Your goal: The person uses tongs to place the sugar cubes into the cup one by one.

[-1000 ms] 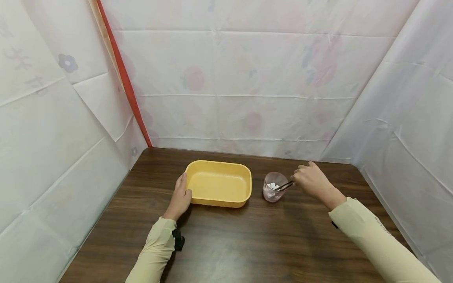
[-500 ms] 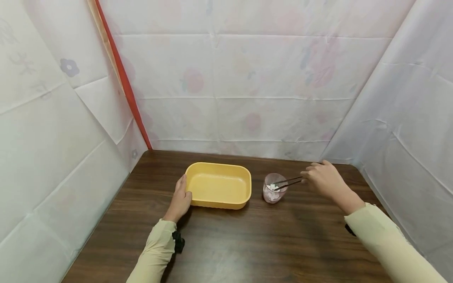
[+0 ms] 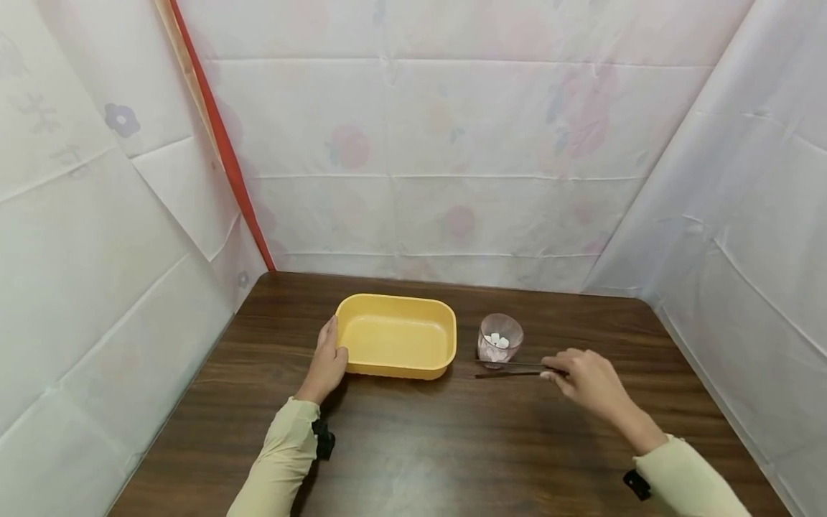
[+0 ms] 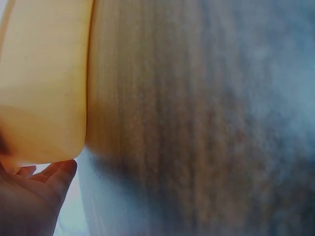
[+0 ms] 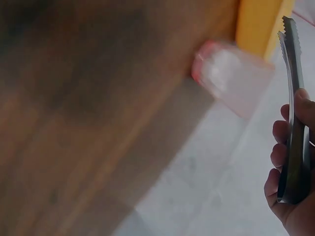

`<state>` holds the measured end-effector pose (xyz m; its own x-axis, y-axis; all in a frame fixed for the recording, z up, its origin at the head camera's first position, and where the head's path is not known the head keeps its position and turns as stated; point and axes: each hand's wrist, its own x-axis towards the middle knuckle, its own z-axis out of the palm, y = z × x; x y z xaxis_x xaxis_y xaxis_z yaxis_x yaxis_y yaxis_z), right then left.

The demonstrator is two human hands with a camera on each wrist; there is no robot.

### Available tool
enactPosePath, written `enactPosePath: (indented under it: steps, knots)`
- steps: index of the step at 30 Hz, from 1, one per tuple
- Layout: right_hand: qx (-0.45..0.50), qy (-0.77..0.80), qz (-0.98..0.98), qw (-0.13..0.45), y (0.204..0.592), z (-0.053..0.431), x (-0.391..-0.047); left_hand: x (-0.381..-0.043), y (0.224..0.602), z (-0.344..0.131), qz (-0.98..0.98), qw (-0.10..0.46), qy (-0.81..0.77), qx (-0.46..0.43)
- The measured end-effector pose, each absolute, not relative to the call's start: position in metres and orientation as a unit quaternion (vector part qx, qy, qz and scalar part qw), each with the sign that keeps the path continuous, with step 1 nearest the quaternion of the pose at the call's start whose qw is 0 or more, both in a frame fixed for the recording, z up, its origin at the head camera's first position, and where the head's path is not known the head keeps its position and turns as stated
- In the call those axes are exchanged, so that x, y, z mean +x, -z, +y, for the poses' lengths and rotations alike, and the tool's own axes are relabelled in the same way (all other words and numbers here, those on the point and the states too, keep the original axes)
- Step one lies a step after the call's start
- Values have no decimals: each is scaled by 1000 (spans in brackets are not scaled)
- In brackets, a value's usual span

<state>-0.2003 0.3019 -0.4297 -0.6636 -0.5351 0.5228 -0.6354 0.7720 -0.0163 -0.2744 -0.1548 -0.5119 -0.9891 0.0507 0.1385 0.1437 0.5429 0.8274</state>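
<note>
At the left end of a yellow rectangular plastic basin, my left hand grips the corner, thumb on the near side and fingers along the end wall. The inside of the basin shows no contents. My right hand holds a pair of metal tongs with serrated tips, seen close up as tongs in the right wrist view. Their arms lie a little apart, tips pointing left, with nothing visible between them. Behind the tongs stands a clear pinkish cup with several small white cubes inside; the tongs overlap its lower part in the head view.
The dark wood-grain table bears the basin and cup side by side, a small gap between them. White patterned sheeting closes off the back and both sides, with a red strip at the left corner.
My right hand has drawn the tongs out of the cup and moved them nearer to me, tips now in front of the cup. My left hand and the basin stay put.
</note>
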Motion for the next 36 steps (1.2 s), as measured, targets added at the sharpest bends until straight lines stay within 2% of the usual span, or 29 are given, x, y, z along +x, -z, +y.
enactPosePath:
  steps: [8,16,36]
  knots:
    - [278,-136,-938,159,478,282,-196,-275,510,-156,-876,51,476,-54]
    - [275,-171,-940,110,503,268,-196,-277,512,-156,-878,56,472,-58]
    - [292,-96,-944,121,520,259,-193,-273,512,-159,-878,47,474,-45]
